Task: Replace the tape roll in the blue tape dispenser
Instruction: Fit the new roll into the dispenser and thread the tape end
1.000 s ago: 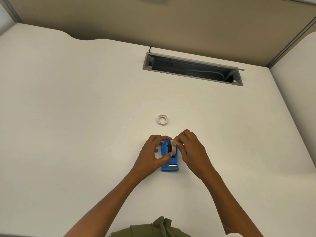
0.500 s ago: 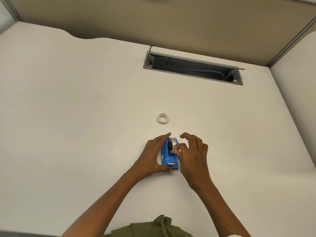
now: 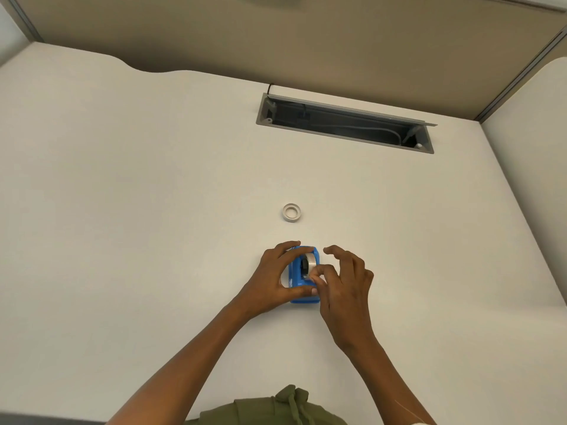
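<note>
- Blue tape dispenser (image 3: 297, 279) resting on the white desk (image 3: 153, 210), close to the near edge and straight ahead of the body, with a tape roll (image 3: 310, 262) seated upright in its cradle.
- Left hand (image 3: 271, 279) clamped around the dispenser: fingers over the far end, thumb pressed along the near side.
- Right hand (image 3: 343, 279) touching the roll's near right edge with thumb and forefinger pinched together, other fingers spread and lifted clear.
- Step in hand, by the look of it: finding the loose end of the tape and drawing it toward the cutter.
- Best done with the left hand bracing the body flat against the desk, the right picking only at the outer layer, then pulling low and straight toward the near end so the strip lies flat without twisting.
- Worth avoiding: an upward tug, likely to lift the roll out of its seat.
- Small white ring (image 3: 291, 212) lying flat farther back, well apart from both hands, probably the spent core.
- Cutter blade hidden under the two thumbs.
- Loose end of the tape too small and too pale to make out; impossible to tell whether anything is really caught in the pinch.
- Hub under the roll dark and unclear.
- Both forearms cut off by the bottom edge.
</note>
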Tool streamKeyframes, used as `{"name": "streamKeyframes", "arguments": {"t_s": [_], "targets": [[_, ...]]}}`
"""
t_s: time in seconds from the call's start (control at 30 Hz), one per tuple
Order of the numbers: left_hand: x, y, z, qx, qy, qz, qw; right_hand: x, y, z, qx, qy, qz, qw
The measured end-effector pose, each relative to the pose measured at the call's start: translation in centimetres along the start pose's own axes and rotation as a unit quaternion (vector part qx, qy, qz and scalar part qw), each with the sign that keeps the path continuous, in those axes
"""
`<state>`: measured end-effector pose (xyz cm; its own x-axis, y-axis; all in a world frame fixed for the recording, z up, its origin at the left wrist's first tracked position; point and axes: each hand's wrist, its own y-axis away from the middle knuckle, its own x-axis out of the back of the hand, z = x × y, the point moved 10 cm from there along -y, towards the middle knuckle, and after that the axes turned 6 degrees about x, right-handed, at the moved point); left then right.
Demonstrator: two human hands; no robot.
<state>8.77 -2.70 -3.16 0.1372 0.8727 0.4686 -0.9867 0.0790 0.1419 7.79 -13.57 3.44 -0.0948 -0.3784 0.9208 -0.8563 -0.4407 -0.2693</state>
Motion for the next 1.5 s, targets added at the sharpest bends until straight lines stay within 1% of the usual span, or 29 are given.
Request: {"name": "streamKeyframes", "arguments": {"t_s": [0.2, 0.33, 0.47, 0.63, 0.73, 0.83, 1.07, 1.17, 1.3, 1.37, 1.5], "targets": [[0.9, 0.0, -0.3, 0.02, 0.066, 0.039, 0.997, -0.1, -1.0, 0.6, -0.036, -0.15, 0.013, 0.988], [0.9, -0.1, -0.5, 0.027, 0.067, 0.048, 0.996, -0.1, -1.8, 0.8, -0.045, -0.197, 0.027, 0.979], [1.0, -0.2, -0.6, 0.034, 0.06, 0.055, 0.996, -0.3, -2.7, 1.3, -0.061, -0.196, 0.026, 0.978], [1.4, -0.3, -0.1, 0.036, 0.065, 0.06, 0.995, -0.6, -3.5, 1.3, -0.063, -0.223, 0.016, 0.973], [1.4, -0.3, 0.4, 0.018, 0.061, 0.056, 0.996, -0.8, -3.3, 2.2, -0.098, -0.283, 0.017, 0.954], [1.5, -0.4, 0.2, 0.026, 0.057, 0.058, 0.996, -1.0, -3.1, 2.8, -0.131, -0.33, 0.011, 0.935], [2.2, -1.0, 0.8, 0.027, 0.071, 0.083, 0.994, -1.0, -3.0, 3.8, -0.167, -0.33, 0.016, 0.929], [2.6, -1.0, 0.5, 0.052, 0.1, 0.099, 0.989, -0.9, -3.1, 4.1, -0.175, -0.33, 0.016, 0.928], [2.9, -0.7, 0.3, 0.046, 0.129, 0.115, 0.984, -1.1, -3.3, 4.4, -0.188, -0.334, 0.015, 0.924], [2.9, -0.7, 0.0, 0.05, 0.12, 0.108, 0.986, -1.3, -3.2, 4.5, -0.195, -0.334, 0.014, 0.922], [2.4, -0.9, -0.9, 0.069, 0.127, 0.06, 0.988, -1.8, -2.5, 4.8, -0.21, -0.358, 0.017, 0.91]]}}
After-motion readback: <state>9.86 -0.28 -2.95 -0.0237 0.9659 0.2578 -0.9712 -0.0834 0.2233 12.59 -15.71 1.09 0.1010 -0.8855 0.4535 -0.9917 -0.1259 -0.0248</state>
